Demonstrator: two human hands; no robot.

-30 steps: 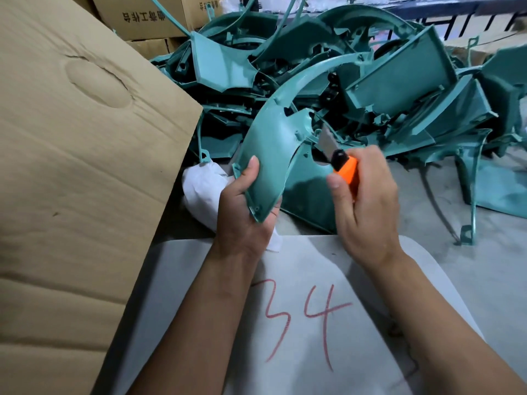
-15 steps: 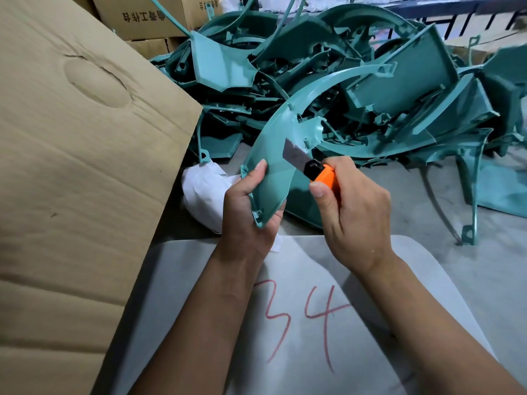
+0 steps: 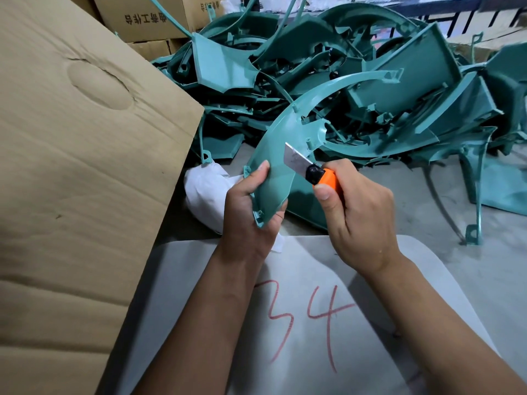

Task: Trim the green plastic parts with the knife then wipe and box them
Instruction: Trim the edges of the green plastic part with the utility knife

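The left hand (image 3: pixel 251 212) grips the low end of a curved green part (image 3: pixel 273 155), fingers curled round it. The right hand (image 3: pixel 359 220) holds an orange knife (image 3: pixel 310 169), fingers wrapped tight, blade flat on the part.

Left hand (image 3: pixel 251 212) gripping curved green part (image 3: pixel 278 143), right hand (image 3: pixel 359 215) holding orange knife (image 3: pixel 310 168) against it

Head-worn view, looking forward and down

A single wide-angle camera sits above and behind both forearms, close over the left grip (image 3: pixel 251 212) and right grip (image 3: pixel 359 215); beyond them lies the heap of green parts (image 3: pixel 370 89), left of them a cardboard flap (image 3: pixel 85 166).
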